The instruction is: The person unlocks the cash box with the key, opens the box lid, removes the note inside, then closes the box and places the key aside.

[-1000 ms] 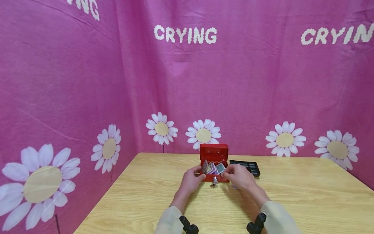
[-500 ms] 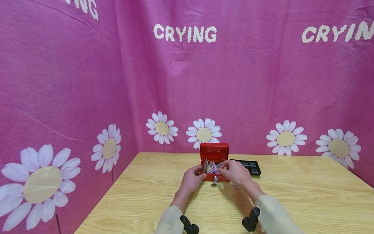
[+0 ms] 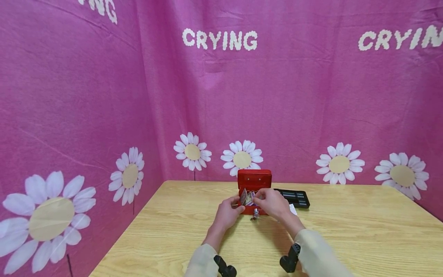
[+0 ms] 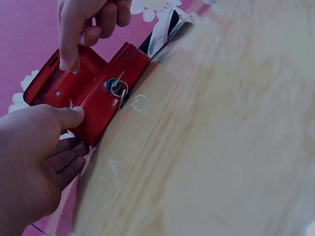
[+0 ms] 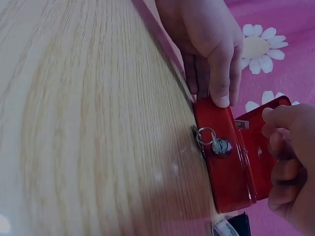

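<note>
A small red cash box (image 3: 249,210) stands with its lid raised, a key ring (image 4: 119,88) hanging from its front lock. My left hand (image 3: 228,212) grips the front left corner, thumb on the front edge and fingers along the side. Inside the box are several banknote-like papers (image 3: 248,198), one tilted upright at the left. My right hand (image 3: 274,203) is over the box's right part with bent fingers, the tips at the papers. Whether those fingertips pinch a paper is hidden in the head view, and neither wrist view shows it.
A black compartment tray (image 3: 298,198) lies right of the box on the wooden table (image 3: 166,227). Pale printed papers (image 4: 160,34) are beside the box near the tray. A pink curtain (image 3: 283,96) with daisies hangs behind the table.
My right hand has moved left from the box's right edge to over its middle. A white paper on the table now shows behind the right wrist. The left hand has stayed in place.
</note>
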Available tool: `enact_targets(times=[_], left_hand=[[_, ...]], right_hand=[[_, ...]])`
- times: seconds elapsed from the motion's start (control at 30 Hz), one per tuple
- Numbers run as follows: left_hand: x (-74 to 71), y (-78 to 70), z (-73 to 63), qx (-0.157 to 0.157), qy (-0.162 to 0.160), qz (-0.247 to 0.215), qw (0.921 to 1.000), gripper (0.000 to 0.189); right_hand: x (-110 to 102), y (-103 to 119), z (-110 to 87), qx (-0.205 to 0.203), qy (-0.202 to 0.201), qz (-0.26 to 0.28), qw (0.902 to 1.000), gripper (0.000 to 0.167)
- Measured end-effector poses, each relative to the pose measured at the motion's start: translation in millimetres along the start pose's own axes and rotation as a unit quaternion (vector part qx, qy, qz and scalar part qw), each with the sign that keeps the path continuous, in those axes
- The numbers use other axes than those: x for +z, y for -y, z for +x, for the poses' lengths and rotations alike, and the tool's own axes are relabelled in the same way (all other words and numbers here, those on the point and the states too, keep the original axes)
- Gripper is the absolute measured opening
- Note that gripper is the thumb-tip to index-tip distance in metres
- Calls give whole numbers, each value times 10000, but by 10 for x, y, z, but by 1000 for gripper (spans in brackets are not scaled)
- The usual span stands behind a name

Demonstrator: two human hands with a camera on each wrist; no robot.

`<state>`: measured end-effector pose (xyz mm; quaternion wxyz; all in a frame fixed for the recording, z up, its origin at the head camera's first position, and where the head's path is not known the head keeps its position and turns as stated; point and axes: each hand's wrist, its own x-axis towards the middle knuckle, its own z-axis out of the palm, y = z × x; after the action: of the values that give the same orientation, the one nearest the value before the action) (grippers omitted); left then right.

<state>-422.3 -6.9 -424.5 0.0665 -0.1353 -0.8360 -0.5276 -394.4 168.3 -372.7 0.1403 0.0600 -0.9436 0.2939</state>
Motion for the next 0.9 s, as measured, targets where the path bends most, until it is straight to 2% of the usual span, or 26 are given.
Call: enact_targets(times=[0.33, 0.67, 0.9], left_hand=[[-13, 13, 4, 130, -8, 28, 9999, 45], [-25, -4, -2, 159, 5, -36, 9999, 45], [-35, -34, -19, 208, 53, -37, 9998, 43]], right_hand=[[68, 76, 49, 54, 29, 36, 10000, 14], [119, 67, 128, 179, 87, 32, 9998, 20], [163, 83, 166, 159, -31, 60, 9999, 19]])
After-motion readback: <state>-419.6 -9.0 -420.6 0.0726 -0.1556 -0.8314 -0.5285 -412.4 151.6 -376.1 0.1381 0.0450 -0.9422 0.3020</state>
